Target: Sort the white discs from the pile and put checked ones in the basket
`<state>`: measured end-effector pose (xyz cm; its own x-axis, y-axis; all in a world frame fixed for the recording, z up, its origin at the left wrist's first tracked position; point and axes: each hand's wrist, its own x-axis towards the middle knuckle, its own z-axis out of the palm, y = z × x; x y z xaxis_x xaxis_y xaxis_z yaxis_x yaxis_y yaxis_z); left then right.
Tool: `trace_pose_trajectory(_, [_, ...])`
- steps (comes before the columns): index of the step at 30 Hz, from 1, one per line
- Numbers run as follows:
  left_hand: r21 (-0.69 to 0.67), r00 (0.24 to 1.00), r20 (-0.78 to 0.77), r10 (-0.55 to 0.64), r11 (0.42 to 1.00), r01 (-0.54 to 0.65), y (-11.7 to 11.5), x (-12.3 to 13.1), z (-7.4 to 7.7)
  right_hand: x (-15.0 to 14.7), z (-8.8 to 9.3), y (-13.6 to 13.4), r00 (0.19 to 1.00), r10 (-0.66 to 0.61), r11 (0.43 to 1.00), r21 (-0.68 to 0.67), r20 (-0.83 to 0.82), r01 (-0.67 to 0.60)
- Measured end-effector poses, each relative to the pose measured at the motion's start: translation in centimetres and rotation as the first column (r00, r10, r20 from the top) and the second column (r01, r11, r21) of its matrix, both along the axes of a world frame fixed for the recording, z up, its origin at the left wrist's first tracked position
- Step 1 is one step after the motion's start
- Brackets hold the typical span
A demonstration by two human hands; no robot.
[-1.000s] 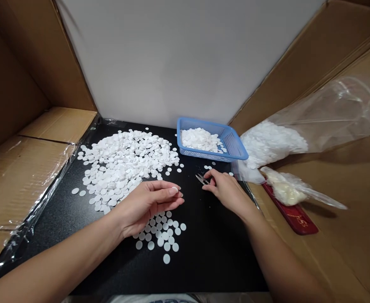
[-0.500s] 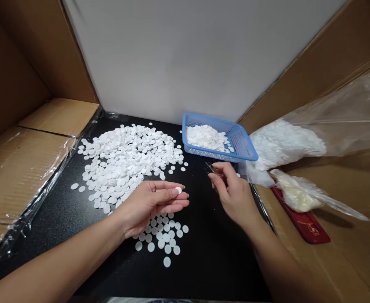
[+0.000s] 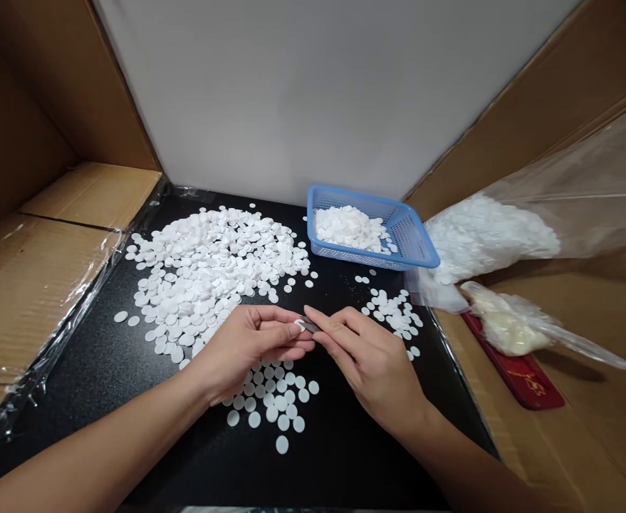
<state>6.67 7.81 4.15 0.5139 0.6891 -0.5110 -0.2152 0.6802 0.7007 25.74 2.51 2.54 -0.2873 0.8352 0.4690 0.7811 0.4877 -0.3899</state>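
My left hand pinches one small white disc between thumb and fingers. Closed around a thin grey metal blade, my right hand meets the left at the middle of the black table. The blade's tip touches the disc's edge; its other end is hidden in my fingers. Several loose white discs lie flat below my left hand. Behind it spreads a large heap of white discs. A smaller scatter of discs lies just beyond my right hand.
A blue plastic basket at the back holds a pile of white discs. To its right lie a clear bag of white discs and a knotted bag with something pale yellow on a red case. Cardboard flanks the black table.
My right hand has moved left with the blade and brought it to the disc in my left hand. The scatter of discs on the right has come into view. My left hand stays nearly still.
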Motion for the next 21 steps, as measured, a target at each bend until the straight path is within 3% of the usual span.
trace_pose_trajectory(21, [0.053,0.999,0.013,-0.053,0.997,0.052,-0.07,-0.34,-0.1,-0.04,0.29,-0.14,1.0,0.017,0.999,0.028,0.021,-0.017])
